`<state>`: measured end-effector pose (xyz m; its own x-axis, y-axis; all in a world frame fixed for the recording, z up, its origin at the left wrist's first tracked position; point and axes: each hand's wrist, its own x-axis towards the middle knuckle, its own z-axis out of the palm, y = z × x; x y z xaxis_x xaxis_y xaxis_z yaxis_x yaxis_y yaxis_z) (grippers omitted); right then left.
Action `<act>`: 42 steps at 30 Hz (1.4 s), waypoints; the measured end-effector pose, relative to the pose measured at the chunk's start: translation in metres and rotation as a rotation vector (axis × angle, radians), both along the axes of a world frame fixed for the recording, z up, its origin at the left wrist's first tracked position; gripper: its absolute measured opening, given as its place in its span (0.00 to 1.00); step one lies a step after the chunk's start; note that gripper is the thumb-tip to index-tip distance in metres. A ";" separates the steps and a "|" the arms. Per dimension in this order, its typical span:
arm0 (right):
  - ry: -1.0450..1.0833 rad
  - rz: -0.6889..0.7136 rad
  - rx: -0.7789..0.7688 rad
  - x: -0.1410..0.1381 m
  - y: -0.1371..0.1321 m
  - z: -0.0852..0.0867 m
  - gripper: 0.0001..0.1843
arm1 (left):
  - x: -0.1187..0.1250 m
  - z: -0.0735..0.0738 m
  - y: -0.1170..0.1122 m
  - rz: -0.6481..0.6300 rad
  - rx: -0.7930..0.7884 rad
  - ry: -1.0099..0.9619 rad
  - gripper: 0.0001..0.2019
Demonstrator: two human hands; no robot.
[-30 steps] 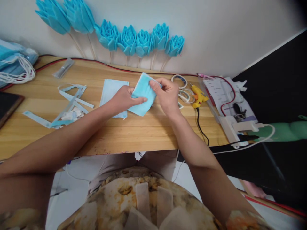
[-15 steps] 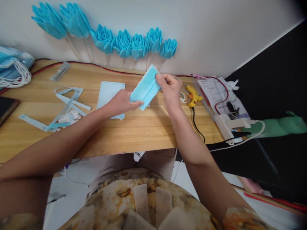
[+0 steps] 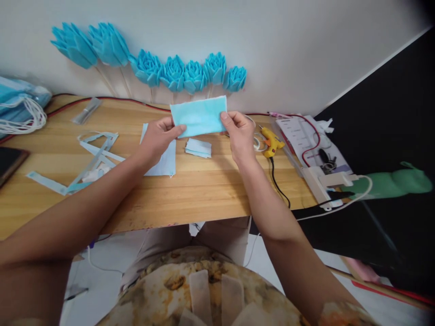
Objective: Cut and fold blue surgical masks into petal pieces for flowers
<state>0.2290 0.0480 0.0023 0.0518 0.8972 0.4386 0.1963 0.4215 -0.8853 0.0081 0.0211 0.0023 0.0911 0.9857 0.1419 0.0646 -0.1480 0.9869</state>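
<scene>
Held up over the table between both hands is a blue sheet of face-mask fabric, a rectangle lying nearly level. My left hand pinches its lower left corner, thumb on the near face. At the right edge, my right hand grips it between thumb and fingers. Beneath my left hand lies a pale blue flat mask sheet, partly covered by the hand. A small stack of cut pale blue pieces rests on the wood just below the held sheet.
Blue fabric flowers on sticks lean against the wall. Cut strips and scraps lie left, near a phone and bagged masks. A yellow glue gun, a power strip and a green bottle are on the right.
The fabric sheet has turned from a steep slant to nearly level, with my left hand moving left and up. The small stack beneath it has come into fuller view.
</scene>
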 end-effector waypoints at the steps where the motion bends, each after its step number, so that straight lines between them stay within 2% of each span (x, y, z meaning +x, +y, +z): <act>1: -0.005 0.004 0.002 -0.002 -0.002 0.001 0.28 | 0.000 0.000 0.001 0.019 -0.001 -0.041 0.14; 5: 0.029 0.005 -0.033 -0.011 -0.011 0.001 0.27 | 0.004 -0.005 0.005 0.034 -0.032 -0.356 0.14; 8: 0.077 0.008 -0.059 -0.020 -0.017 -0.002 0.26 | 0.013 -0.010 0.001 -0.073 -0.084 -0.563 0.17; 12: 0.120 0.041 -0.091 -0.030 -0.026 -0.009 0.25 | 0.029 -0.016 -0.014 -0.311 -0.113 -0.496 0.26; 15: 0.101 0.062 -0.072 -0.036 -0.034 -0.012 0.23 | 0.038 -0.019 -0.025 -0.372 -0.082 -0.364 0.24; 19: 0.036 0.064 -0.048 -0.043 -0.043 -0.011 0.21 | 0.042 -0.022 -0.033 -0.316 -0.096 -0.267 0.24; 23: 0.049 0.075 -0.085 -0.044 -0.045 -0.008 0.20 | 0.043 -0.022 -0.032 -0.236 -0.163 -0.360 0.28; 29: 0.035 -0.014 -0.002 -0.033 -0.034 -0.001 0.22 | 0.042 -0.011 -0.026 -0.256 -0.063 -0.436 0.30; 33: 0.052 -0.043 0.035 -0.023 -0.023 0.002 0.23 | 0.035 -0.010 -0.021 -0.200 -0.028 -0.408 0.32; 42: 0.073 -0.056 0.050 -0.002 -0.007 0.006 0.24 | 0.013 -0.021 -0.003 -0.073 0.020 -0.298 0.18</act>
<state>0.2266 0.0413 0.0083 0.1348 0.8693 0.4756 0.1562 0.4553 -0.8765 0.0213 0.0182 -0.0186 0.1133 0.9748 0.1921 -0.2390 -0.1609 0.9576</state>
